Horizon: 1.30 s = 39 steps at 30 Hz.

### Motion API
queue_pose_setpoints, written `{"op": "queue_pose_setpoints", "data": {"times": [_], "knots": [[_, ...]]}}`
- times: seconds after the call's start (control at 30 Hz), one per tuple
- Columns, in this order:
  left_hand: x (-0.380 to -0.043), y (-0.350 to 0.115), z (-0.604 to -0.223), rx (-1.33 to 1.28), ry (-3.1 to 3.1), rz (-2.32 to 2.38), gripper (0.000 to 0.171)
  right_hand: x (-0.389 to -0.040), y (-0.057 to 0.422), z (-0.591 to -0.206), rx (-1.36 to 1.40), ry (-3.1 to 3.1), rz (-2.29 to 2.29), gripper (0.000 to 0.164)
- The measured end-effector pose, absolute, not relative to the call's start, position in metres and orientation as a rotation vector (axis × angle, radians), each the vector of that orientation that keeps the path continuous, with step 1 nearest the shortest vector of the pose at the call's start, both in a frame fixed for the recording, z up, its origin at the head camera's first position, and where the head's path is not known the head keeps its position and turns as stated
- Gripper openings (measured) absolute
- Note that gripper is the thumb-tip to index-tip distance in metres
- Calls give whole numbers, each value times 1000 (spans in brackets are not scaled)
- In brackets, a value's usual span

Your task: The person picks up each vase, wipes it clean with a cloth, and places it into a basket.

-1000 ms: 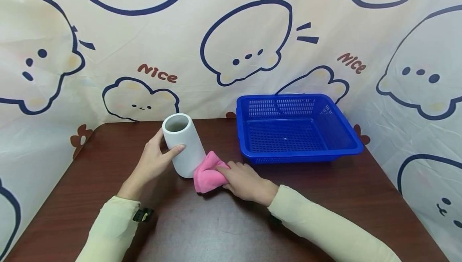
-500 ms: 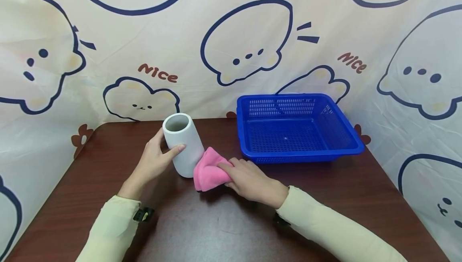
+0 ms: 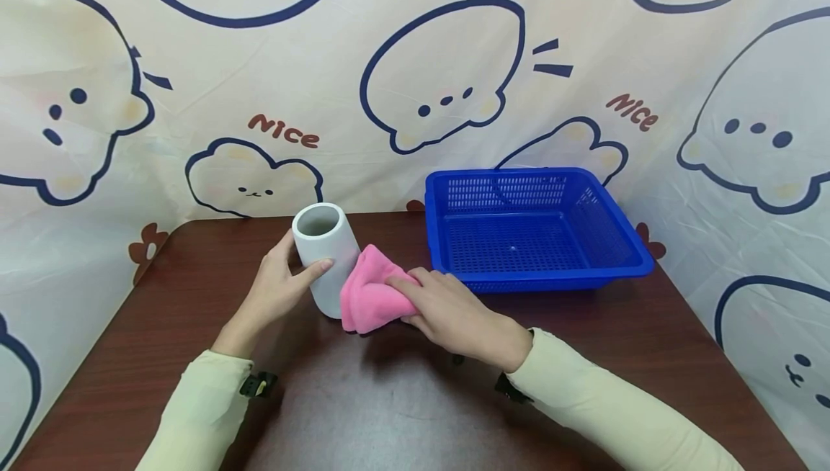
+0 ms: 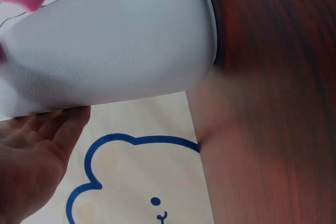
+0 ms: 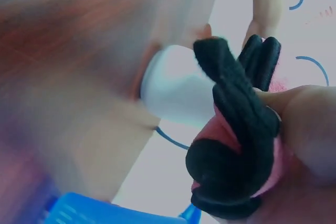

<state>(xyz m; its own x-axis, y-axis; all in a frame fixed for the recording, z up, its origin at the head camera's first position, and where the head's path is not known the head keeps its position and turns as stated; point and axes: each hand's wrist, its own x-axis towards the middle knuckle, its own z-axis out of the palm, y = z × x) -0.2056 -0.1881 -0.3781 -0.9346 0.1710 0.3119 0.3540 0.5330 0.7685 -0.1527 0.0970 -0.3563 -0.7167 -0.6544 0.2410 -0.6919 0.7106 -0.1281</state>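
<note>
A white vase [image 3: 337,246] with a wide round mouth stands upright on the table. My left hand [image 3: 272,297] grips its left side, thumb on the front and fingers behind. In the left wrist view, the fingertips of that hand [image 4: 31,163] lie along the wall of the vase [image 4: 121,45]. My right hand [image 3: 457,318] pinches a bunched pink cloth [image 3: 376,294] against the vase's right side. The right wrist view shows the dark underside of the cloth [image 5: 231,166], its folds overlapping the vase [image 5: 176,87].
A blue plastic basket [image 3: 545,274] with mesh walls sits at the back right of the dark wooden table [image 3: 389,406], close to my right hand. Fabric printed with cartoon faces hangs behind the table and along both sides.
My right hand has moved the cloth upward along the vase's side and slightly left, its wrist lifting and shifting right. The left hand and the vase have stayed in place.
</note>
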Motion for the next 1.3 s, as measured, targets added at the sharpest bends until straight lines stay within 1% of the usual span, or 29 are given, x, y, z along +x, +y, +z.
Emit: {"op": "queue_pose_setpoints", "data": {"times": [0.3, 0.57, 1.03, 1.3], "knots": [[-207, -188, -378, -443, -2582, -1338, 70, -167, 99, -339, 964, -2735, 392, 49], [-208, -188, -378, -459, -2581, -1333, 68, -177, 93, -332, 922, -2720, 438, 50], [-205, -189, -377, -454, -2588, -1308, 63, -190, 77, -334, 920, -2731, 470, 47], [-205, -189, -377, -458, -2592, -1335, 65, -196, 73, -337, 929, -2757, 471, 45]]}}
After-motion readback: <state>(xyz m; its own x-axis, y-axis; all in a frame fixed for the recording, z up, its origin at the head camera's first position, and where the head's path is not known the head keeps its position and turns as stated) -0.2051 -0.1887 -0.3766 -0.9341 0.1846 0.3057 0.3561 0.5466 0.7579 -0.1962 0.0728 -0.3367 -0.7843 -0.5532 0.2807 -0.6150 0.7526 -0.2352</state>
